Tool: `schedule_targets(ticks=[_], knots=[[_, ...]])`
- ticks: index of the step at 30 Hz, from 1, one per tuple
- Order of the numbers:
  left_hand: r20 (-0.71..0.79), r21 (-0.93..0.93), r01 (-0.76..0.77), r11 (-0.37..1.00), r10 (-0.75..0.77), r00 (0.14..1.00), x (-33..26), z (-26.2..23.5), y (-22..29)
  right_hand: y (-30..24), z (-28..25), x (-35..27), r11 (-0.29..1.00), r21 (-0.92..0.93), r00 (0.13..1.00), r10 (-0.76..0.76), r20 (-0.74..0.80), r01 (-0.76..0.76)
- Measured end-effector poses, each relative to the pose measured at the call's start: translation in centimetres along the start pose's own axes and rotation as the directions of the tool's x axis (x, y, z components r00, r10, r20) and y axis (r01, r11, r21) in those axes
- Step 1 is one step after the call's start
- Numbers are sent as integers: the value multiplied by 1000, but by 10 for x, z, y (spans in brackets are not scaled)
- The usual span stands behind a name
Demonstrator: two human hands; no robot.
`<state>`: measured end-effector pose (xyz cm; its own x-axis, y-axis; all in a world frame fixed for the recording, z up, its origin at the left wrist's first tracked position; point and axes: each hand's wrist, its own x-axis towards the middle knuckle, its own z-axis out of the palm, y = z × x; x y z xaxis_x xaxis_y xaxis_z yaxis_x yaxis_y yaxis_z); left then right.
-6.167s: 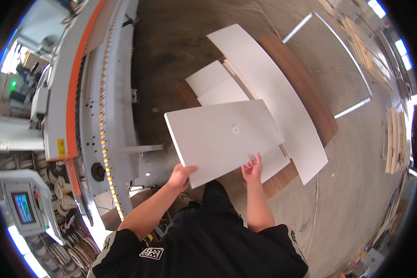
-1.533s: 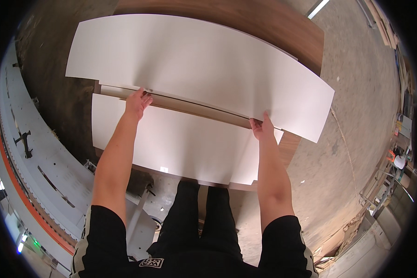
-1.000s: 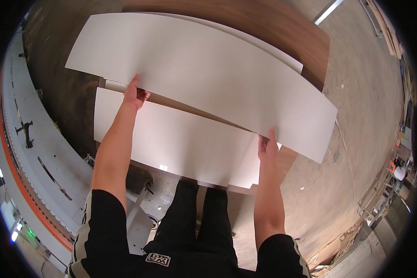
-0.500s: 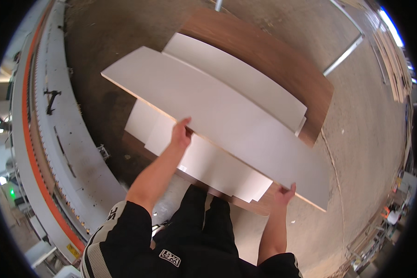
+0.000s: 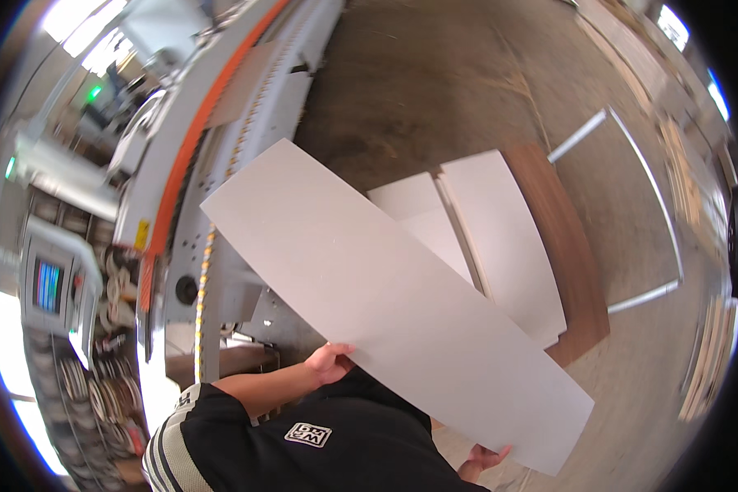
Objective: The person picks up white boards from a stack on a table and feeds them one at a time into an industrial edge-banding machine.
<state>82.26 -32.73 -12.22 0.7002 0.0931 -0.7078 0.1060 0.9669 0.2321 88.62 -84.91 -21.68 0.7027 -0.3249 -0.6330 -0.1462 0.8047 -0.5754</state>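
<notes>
Along the near edge of the long white board [image 5: 394,312], the left hand [image 5: 330,363] is closed on it, thumb on top; the right hand [image 5: 482,461] grips the same edge, further to the right. Beyond both hands, other white panels [image 5: 508,234] lie upon a brown panel [image 5: 562,238], and left of the left hand stands a grey machine [image 5: 187,261]. The left forearm [image 5: 280,387] reaches nearly sideways; the right forearm is mostly hidden.
</notes>
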Motion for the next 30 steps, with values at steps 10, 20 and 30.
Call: schedule_targets(ticks=[10, 20, 30], knots=[[70, -285, -237, 929, 267, 961, -196, -107, -93, 9, 160, -79, 909, -416, 932, 164, 323, -15], [-215, -640, -600, 479, 639, 739, -292, -280, -193, 155, 201, -101, 788, -589, 556, 575, 600, -179], [-704, -480, -875, -60, 621, 344, -442, -487, -285, 362, 100, -317, 378, -906, 182, 921, 346, -190]])
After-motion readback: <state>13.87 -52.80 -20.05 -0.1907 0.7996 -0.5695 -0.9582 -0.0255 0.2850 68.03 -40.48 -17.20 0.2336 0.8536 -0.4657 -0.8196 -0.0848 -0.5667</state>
